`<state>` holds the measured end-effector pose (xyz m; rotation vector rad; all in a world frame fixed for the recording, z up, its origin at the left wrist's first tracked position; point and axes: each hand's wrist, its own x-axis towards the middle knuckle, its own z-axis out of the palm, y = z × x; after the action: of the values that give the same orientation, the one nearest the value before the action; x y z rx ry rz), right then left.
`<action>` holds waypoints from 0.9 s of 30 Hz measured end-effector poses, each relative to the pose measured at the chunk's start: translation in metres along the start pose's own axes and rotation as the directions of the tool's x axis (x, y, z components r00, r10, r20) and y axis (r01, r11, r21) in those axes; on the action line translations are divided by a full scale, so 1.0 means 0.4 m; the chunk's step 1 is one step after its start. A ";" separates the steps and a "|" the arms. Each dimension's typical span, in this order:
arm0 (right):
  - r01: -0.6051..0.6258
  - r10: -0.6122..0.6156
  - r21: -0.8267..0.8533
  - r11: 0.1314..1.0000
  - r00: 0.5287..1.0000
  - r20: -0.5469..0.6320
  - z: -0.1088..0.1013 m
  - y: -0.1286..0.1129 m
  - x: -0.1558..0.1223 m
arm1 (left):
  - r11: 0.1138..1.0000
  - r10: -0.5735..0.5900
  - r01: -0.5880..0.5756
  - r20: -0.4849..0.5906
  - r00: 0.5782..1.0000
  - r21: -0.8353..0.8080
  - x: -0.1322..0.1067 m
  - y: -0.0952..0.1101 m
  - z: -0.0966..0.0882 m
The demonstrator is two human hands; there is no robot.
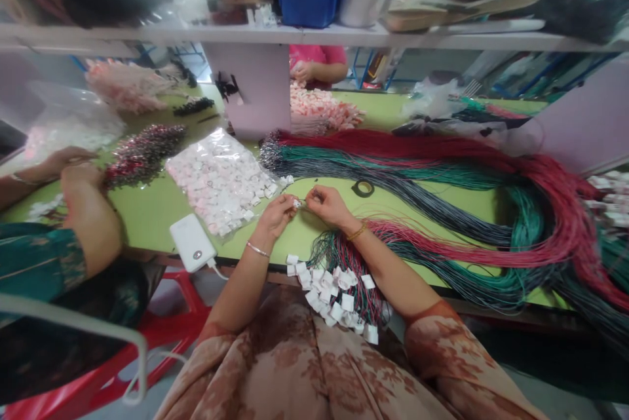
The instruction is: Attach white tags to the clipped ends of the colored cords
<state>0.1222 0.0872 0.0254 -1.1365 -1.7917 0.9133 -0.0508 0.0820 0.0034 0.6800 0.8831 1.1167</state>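
Note:
My left hand (278, 215) is closed in a pinch on a small white plug connector (297, 204). Close beside it, my right hand (330, 206) pinches what looks like the end of a thin wire, held up to the connector; the fingers hide most of it. Below my hands, a bunch of finished-looking white connectors (339, 292) on wires hangs over the table's front edge. To the left lies a clear bag of white connectors (221, 177). Long red wires (417, 145), green wires (528, 223) and dark wires (407, 194) lie looped on the right.
A roll of black tape (362, 189) lies beyond my right hand. A white power bank (192, 242) with a cable sits at the table's front edge. At left, a co-worker's arms (91, 204) rest near a pile of terminal-ended wires (147, 151). A shelf (196, 33) crosses above the green table.

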 end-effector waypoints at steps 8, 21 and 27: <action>0.071 -0.067 -0.191 0.979 0.997 0.027 0.003 0.006 -0.004 | 0.999 -0.014 0.014 0.013 1.000 -0.052 0.003 -0.004 0.000; 0.110 -0.073 -0.254 0.961 0.986 0.150 0.022 0.014 -0.011 | 0.990 0.000 0.020 -0.137 0.991 0.139 0.001 -0.007 0.007; 0.017 0.005 -0.218 0.976 0.995 0.102 0.030 0.041 0.010 | 0.908 -0.004 0.040 -0.088 0.996 0.416 -0.008 0.011 -0.018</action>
<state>0.1162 0.0947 0.0070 -1.2391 -2.0172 0.7967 -0.0595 0.0804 0.0044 0.9763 1.2197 0.9473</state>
